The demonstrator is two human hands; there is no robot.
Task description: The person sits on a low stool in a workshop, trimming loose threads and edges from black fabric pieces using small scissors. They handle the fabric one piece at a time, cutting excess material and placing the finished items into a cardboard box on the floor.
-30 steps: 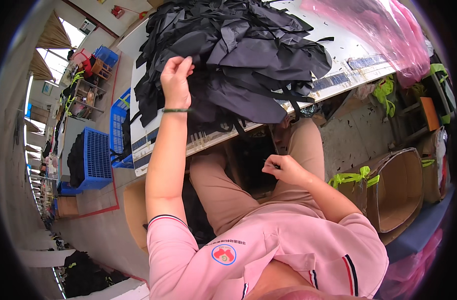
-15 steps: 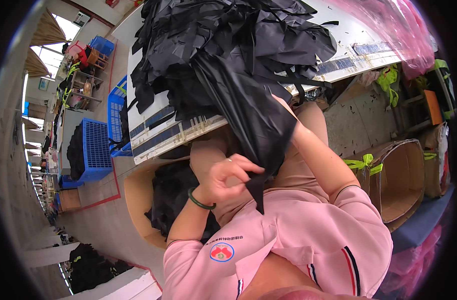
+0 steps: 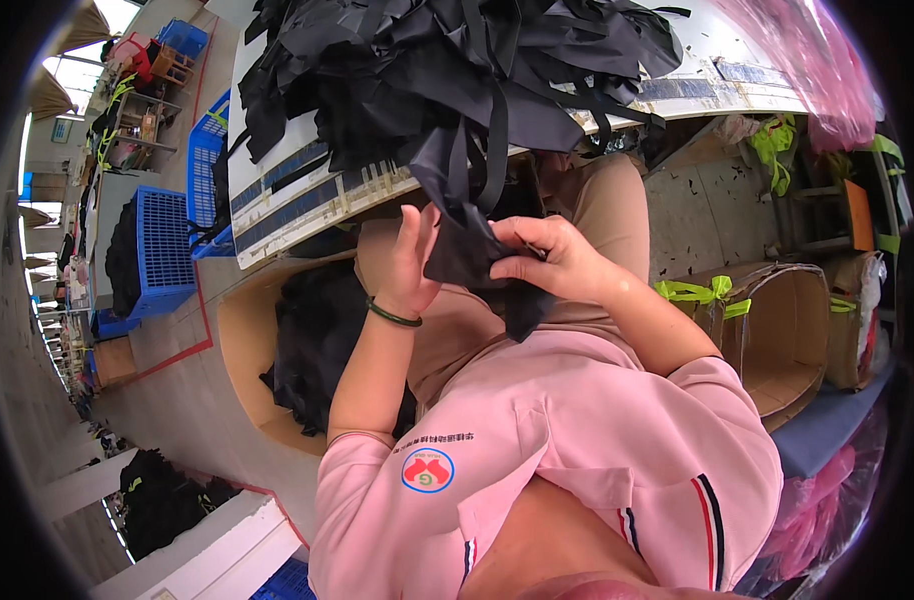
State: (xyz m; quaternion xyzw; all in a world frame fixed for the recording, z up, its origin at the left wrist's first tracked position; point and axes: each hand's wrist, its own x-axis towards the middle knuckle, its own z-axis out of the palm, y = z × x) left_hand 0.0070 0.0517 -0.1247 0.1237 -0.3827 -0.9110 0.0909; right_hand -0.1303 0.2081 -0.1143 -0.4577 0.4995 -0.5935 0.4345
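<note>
A limp black fabric piece (image 3: pixel 465 250) with a strap-like strip hangs over my lap at the table edge. My right hand (image 3: pixel 555 258) pinches it between thumb and fingers, and a small dark sliver by the fingertips is too small to name. My left hand (image 3: pixel 413 262), with a green bangle at its wrist, is held up along the left side of the cloth. Its fingers are stretched out, some partly behind the fabric. Just beyond, a large heap of black fabric pieces (image 3: pixel 397 90) covers the white table (image 3: pixel 307 195), with straps trailing over its edge.
By my left leg stands a cardboard box (image 3: pixel 245 360) with black fabric inside. Another cardboard box (image 3: pixel 792 345), tied with a yellow-green strip, is at the right. Blue crates (image 3: pixel 165 255) stand at the left, and pink plastic film (image 3: pixel 817 80) drapes the table's far right.
The fabric, earlier stretched long from the heap, is now bunched between my hands. My left hand has risen and uncurled; my right hand has come lower and into plain view.
</note>
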